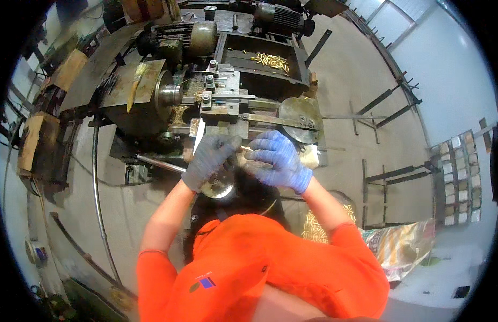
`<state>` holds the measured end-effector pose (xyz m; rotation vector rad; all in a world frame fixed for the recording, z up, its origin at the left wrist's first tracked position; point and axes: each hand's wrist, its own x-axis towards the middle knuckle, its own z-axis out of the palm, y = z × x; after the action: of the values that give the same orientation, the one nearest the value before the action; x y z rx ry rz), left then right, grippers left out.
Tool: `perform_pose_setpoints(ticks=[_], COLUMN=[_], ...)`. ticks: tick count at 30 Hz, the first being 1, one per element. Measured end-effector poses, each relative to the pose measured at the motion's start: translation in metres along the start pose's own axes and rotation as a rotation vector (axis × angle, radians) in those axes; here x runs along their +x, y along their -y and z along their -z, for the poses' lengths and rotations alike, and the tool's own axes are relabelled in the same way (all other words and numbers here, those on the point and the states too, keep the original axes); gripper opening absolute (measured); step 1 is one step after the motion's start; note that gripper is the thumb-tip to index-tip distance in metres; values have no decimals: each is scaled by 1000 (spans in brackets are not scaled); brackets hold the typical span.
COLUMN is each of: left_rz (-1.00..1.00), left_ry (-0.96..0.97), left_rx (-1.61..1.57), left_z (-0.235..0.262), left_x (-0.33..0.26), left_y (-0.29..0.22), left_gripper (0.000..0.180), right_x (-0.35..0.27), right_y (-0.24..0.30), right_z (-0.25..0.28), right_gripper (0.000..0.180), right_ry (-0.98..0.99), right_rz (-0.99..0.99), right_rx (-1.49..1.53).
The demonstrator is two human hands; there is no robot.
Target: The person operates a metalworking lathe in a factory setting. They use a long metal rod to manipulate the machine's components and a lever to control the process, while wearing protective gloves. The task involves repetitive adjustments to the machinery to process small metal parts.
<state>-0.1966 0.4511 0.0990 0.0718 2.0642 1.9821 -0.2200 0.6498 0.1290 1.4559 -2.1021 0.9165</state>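
My left hand [208, 158], in a grey glove, is closed with its fingers bent together in front of the small metal lathe [221, 107]. Whatever lies inside those fingers is hidden. Close beside it, my right hand [278, 160] in a blue glove has its thumb and fingers pinched together. A short brass-coloured pin [245, 148] shows at these fingertips, in the gap between both hands. Just below my left hand sits a round metal disc [217, 186]. The lathe's spindle [169, 95] and clamped tool block lie beyond the hands.
A brush [134, 91] lies on the headstock [120, 88]. Behind, a metal tray [239, 58] holds many brass-coloured pins, near two motors [198, 37]. More pins fill a container [315, 225] by my right forearm, beside a woven sack [404, 244]. A long lever [160, 163] sticks out leftward.
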Motion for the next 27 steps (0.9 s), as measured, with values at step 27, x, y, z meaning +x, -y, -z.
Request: perform_pose_setpoints(ticks=[27], left_rz=[149], left_ry=[-969], left_rx=[866], left_z=[249], left_x=[-276], left_y=[103], left_gripper=[29], right_x=[151], right_y=[-105], right_z=[-137], right_gripper=[38], right_ry=[658], right_rz=[-130], right_rx=[-526])
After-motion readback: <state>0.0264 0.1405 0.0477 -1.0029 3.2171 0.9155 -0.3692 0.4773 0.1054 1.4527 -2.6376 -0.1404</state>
